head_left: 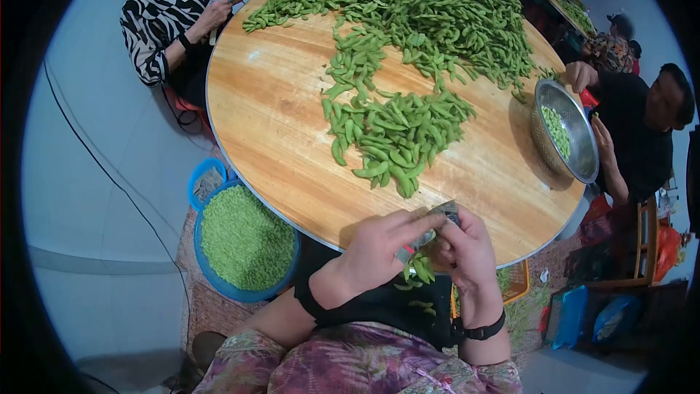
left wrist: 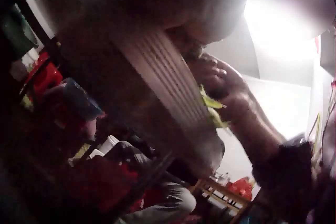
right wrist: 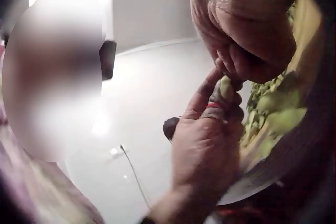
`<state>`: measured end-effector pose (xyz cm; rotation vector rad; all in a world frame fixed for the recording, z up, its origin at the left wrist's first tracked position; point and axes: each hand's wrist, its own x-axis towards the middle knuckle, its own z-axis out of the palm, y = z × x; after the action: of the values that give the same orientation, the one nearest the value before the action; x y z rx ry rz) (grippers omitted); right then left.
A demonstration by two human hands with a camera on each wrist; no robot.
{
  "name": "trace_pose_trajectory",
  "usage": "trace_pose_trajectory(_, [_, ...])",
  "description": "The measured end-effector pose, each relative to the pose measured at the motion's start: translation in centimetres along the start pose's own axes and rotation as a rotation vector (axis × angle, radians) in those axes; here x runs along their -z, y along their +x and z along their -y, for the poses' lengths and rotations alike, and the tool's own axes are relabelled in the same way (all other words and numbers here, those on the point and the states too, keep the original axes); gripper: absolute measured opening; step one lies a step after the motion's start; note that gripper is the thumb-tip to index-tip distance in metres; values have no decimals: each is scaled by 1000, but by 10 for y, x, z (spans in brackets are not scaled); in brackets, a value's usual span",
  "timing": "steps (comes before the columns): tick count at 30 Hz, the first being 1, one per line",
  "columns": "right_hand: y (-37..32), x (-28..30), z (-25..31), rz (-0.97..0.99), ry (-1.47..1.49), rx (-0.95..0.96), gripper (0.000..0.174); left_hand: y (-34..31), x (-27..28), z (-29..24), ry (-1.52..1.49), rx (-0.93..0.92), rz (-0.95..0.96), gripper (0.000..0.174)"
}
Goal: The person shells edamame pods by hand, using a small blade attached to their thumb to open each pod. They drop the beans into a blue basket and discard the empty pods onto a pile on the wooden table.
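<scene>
Both hands meet over the near edge of the round wooden table [head_left: 292,138]. My left hand [head_left: 375,248] pinches a green soybean pod [right wrist: 226,88], seen in the right wrist view; one of its fingers has a dark wrap with a red band. My right hand [head_left: 470,255] is bent in against the left fingertips, and green pods [left wrist: 212,106] stick out of its curled fingers in the left wrist view. More pods [head_left: 419,268] show just under the two hands. In front of them lies a loose heap of soybean pods [head_left: 401,135].
A large pod pile [head_left: 437,14] covers the table's far side. Shelled beans fill a blue basin [head_left: 197,248] on the floor at left. A metal colander [head_left: 583,138] with beans stands at the right edge, beside a seated person [head_left: 634,131]. Another person [head_left: 175,22] sits at left.
</scene>
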<state>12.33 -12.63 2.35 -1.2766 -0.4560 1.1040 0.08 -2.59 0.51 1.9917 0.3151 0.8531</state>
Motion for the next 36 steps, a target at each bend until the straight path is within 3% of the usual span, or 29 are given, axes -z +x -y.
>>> trace_pose_trajectory(1, [-2,0,-2,63,278,-138,10,-4,3,0,56,-102,14,35])
trace_pose_trajectory(2, [-2,-1,-6,64,274,-140,10,-7,5,0,115,-207,28,35])
trace_pose_trajectory(4, [-1,-7,-15,164,639,-274,10,-11,6,-3,118,-176,-11,31])
trace_pose_trajectory(6, [-5,-18,-12,108,663,-252,12,-12,6,-2,116,-144,-49,28])
trace_pose_trajectory(8, [-2,-24,-5,59,235,-110,12,-12,3,4,-104,-80,-200,19])
trace_pose_trajectory(9, [-1,-20,0,115,44,-84,14,-17,-1,0,-266,90,-281,14])
trace_pose_trajectory(10, [0,-19,2,117,41,-84,14,-18,2,1,-268,90,-285,14])
trace_pose_trajectory(12, [2,-16,8,281,-329,56,17,-21,9,5,-365,227,-182,17])
trace_pose_trajectory(13, [3,-14,13,285,-335,58,17,-19,7,6,-625,372,-234,15])
trace_pose_trajectory(14, [3,-11,20,409,-508,96,19,-16,14,9,-950,508,-264,10])
trace_pose_trajectory(15, [6,-11,25,534,-680,135,22,-14,18,12,-974,534,-273,8])
trace_pose_trajectory(16, [14,-16,22,537,-681,132,22,-14,21,15,-998,564,-279,7])
trace_pose_trajectory(18, [35,-30,8,-178,-1352,528,22,-15,19,13,-1052,578,-222,5])
trace_pose_trajectory(19, [41,-35,6,-218,-1458,485,22,-15,18,12,-1104,586,-166,5])
trace_pose_trajectory(23, [46,-22,-4,-311,-1427,556,24,-19,16,15,-943,590,-93,10])
trace_pose_trajectory(25, [37,-15,3,-377,-1372,534,22,-17,16,8,-559,401,-21,25])
trace_pose_trajectory(26, [33,-10,6,-445,-1314,514,20,-16,13,9,-559,402,-22,25])
trace_pose_trajectory(28, [23,-2,4,-395,-1171,470,17,-14,8,11,-161,95,18,38])
trace_pose_trajectory(31, [5,0,2,-65,-602,210,17,-8,4,-2,-184,168,57,35])
trace_pose_trajectory(36, [-10,3,5,41,-240,-15,16,-5,8,-7,-86,229,213,27])
